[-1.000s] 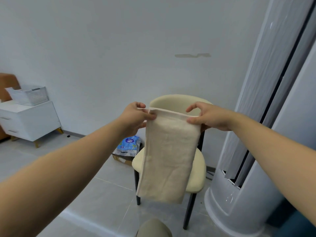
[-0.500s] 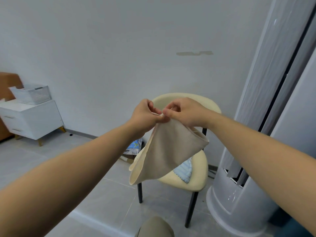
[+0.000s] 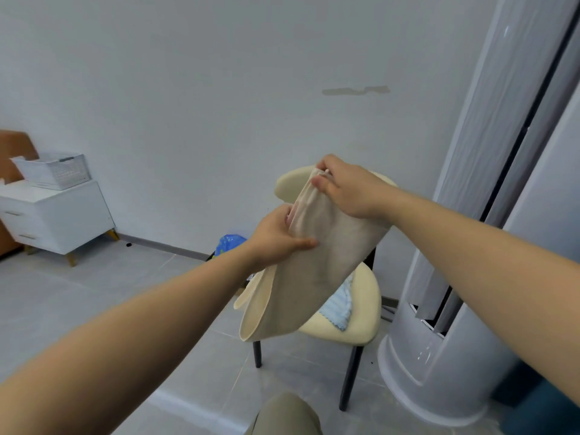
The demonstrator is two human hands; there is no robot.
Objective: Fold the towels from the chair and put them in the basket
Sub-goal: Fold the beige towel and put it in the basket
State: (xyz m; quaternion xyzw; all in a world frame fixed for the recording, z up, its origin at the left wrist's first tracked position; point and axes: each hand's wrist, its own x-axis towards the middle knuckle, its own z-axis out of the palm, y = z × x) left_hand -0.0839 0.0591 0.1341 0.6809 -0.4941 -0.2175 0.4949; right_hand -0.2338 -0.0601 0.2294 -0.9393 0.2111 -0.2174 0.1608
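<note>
We hold the beige towel [image 3: 314,262] in the air in front of the chair [image 3: 365,321]. It is soft, matte woven cloth, doubled over so that it hangs as a long tilted band with a rounded fold loop at its lower left end. The right hand [image 3: 348,189] has its grip closed on the upper end, thumb and fingers pinching the bunched, hemmed edges. The left hand [image 3: 276,238] grips the cloth lower down along its left edge, with the thumb laid flat across the front and the fingers hidden behind the fabric. The chair is smooth cream padding with a curved backrest, a rounded seat and thin dark legs, and the towel covers much of it. Toward the seat's right side lies a light blue towel [image 3: 340,309], ribbed and fluffy with a scalloped edge, mostly hidden behind the beige one. The basket [image 3: 53,171], white plastic with lattice walls, stands on a white drawer cabinet [image 3: 56,221] at the far left, well apart from the chair; we cannot see inside it. A blue printed packet [image 3: 229,243] on the floor is largely hidden by our left forearm. A tall glossy white column [image 3: 439,356] stands just beside the chair, its top cut off, and a knee [image 3: 285,416] in khaki cloth is cut by the bottom edge.
</note>
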